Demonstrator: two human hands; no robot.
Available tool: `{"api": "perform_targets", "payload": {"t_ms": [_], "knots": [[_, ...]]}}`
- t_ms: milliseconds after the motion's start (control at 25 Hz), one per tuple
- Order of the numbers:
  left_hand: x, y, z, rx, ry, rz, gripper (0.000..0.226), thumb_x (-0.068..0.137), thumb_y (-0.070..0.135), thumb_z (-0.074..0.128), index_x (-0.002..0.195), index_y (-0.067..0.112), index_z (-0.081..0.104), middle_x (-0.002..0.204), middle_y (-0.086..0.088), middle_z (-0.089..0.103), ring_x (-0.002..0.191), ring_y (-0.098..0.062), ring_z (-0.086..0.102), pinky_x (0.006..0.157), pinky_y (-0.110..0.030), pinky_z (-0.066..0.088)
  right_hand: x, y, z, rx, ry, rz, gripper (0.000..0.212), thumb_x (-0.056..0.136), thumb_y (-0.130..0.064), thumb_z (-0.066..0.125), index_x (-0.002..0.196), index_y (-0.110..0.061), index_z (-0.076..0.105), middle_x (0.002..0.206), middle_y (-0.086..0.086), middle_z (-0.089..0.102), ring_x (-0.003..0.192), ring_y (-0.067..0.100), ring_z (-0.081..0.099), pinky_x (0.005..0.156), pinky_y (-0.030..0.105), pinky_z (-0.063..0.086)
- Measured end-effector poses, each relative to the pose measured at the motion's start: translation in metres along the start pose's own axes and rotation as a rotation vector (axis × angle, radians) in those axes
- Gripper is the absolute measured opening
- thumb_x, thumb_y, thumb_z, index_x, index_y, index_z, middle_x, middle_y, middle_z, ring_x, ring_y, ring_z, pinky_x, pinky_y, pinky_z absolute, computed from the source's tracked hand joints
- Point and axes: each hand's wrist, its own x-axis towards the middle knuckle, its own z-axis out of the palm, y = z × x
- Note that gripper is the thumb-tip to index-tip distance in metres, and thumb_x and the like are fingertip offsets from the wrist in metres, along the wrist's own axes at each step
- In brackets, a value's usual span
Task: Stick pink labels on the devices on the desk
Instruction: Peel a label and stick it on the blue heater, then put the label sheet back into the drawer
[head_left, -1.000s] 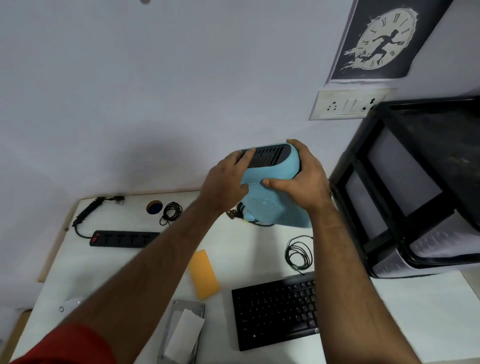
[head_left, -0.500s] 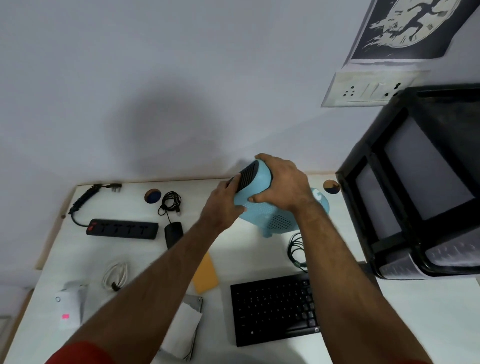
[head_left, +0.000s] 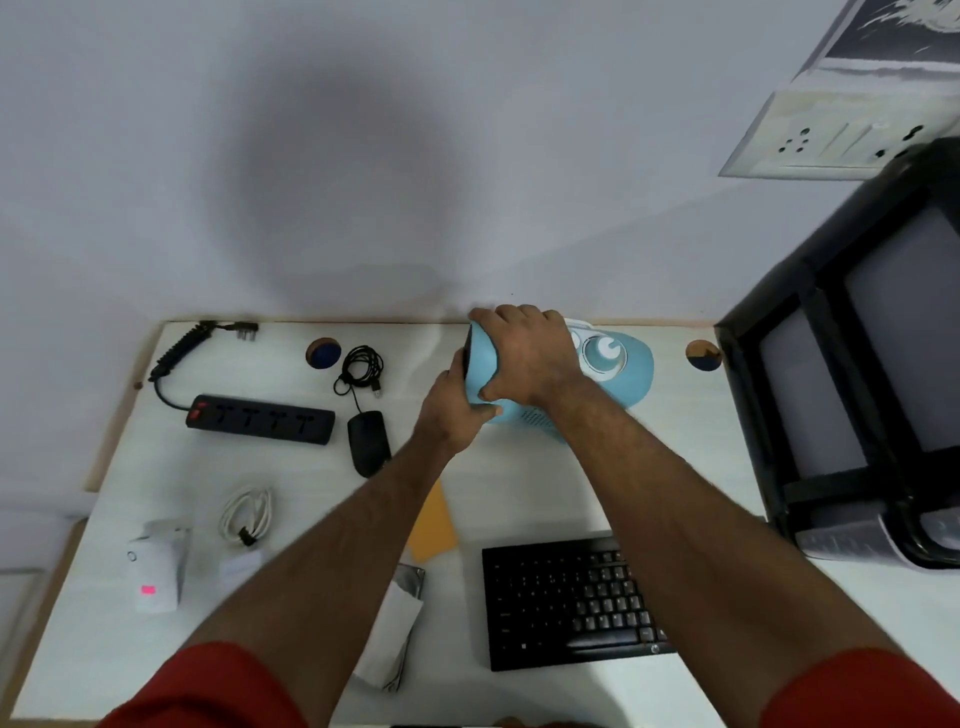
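A light blue heater (head_left: 626, 374) with white dials rests on the white desk (head_left: 519, 493) at the back, near the wall. My right hand (head_left: 530, 358) grips it over the top, fingers curled round its far edge. Holding its left side by the dark grille is my left hand (head_left: 452, 410). At the front left stands a small white device (head_left: 153, 569) with a pink label (head_left: 148, 589) on it. An orange pad (head_left: 434, 522) lies under my left forearm. No pink label shows on the heater.
A black power strip (head_left: 260, 418), black mouse (head_left: 369, 441), coiled black cable (head_left: 361, 366) and white cable (head_left: 247, 514) lie on the left. A black keyboard (head_left: 566, 603) is at the front; a black chair (head_left: 852, 364) stands at the right. A grey drive with paper (head_left: 395, 629) lies by my left arm.
Both hands have lowered the blue heater from the air down onto the desk near the wall, turning it so its dials face up. My view has tilted downward.
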Motion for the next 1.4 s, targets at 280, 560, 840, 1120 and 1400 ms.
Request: {"api": "perform_targets", "payload": {"t_ms": [280, 560, 840, 1120, 1400], "knots": [[0.008, -0.017, 0.009, -0.027, 0.024, -0.088, 0.071, 0.076, 0.024, 0.081, 0.137, 0.014, 0.046, 0.117, -0.005, 0.067, 0.102, -0.025, 0.064, 0.084, -0.033, 0.054, 0.019, -0.01, 0.013, -0.092, -0.061, -0.071, 0.095, 0.059, -0.053, 0.077, 0.144, -0.023, 0.047, 0.129, 0.006, 0.063, 0.116, 0.03, 0.059, 0.099, 0.045, 0.041], [0.003, -0.017, 0.003, 0.136, 0.035, -0.174, 0.046, 0.083, 0.032, 0.072, 0.122, 0.012, 0.06, 0.11, -0.007, 0.07, 0.101, -0.028, 0.065, 0.084, -0.037, 0.054, 0.008, -0.025, 0.001, 0.299, 0.1, -0.036, 0.072, 0.064, -0.031, 0.068, 0.133, -0.018, 0.059, 0.133, 0.007, 0.063, 0.126, 0.03, 0.055, 0.103, 0.049, 0.045], [-0.087, -0.077, -0.041, 0.119, -0.007, -0.294, 0.039, 0.085, 0.031, 0.071, 0.118, 0.012, 0.062, 0.101, -0.01, 0.069, 0.098, -0.028, 0.065, 0.084, -0.033, 0.052, -0.1, -0.105, 0.047, 0.853, 0.188, 0.509, 0.022, 0.079, -0.024, 0.069, 0.101, -0.025, 0.067, 0.091, -0.009, 0.067, 0.087, 0.015, 0.063, 0.082, 0.032, 0.052], [-0.209, -0.199, -0.039, 0.388, -0.239, -0.317, 0.051, 0.079, 0.037, 0.07, 0.122, 0.013, 0.054, 0.119, -0.012, 0.059, 0.108, -0.03, 0.057, 0.087, -0.038, 0.05, -0.195, -0.179, 0.167, 0.844, -0.474, 0.85, 0.026, 0.075, -0.038, 0.076, 0.09, -0.024, 0.06, 0.09, 0.009, 0.069, 0.082, 0.03, 0.069, 0.075, 0.051, 0.061], [-0.229, -0.217, -0.019, 0.486, -0.117, -0.165, 0.065, 0.077, 0.038, 0.074, 0.13, 0.015, 0.043, 0.121, -0.015, 0.048, 0.106, -0.033, 0.05, 0.085, -0.042, 0.05, -0.219, -0.221, 0.189, 0.738, -0.321, 1.005, 0.035, 0.082, -0.03, 0.075, 0.11, -0.013, 0.064, 0.104, 0.004, 0.069, 0.097, 0.027, 0.065, 0.074, 0.031, 0.049]]}}
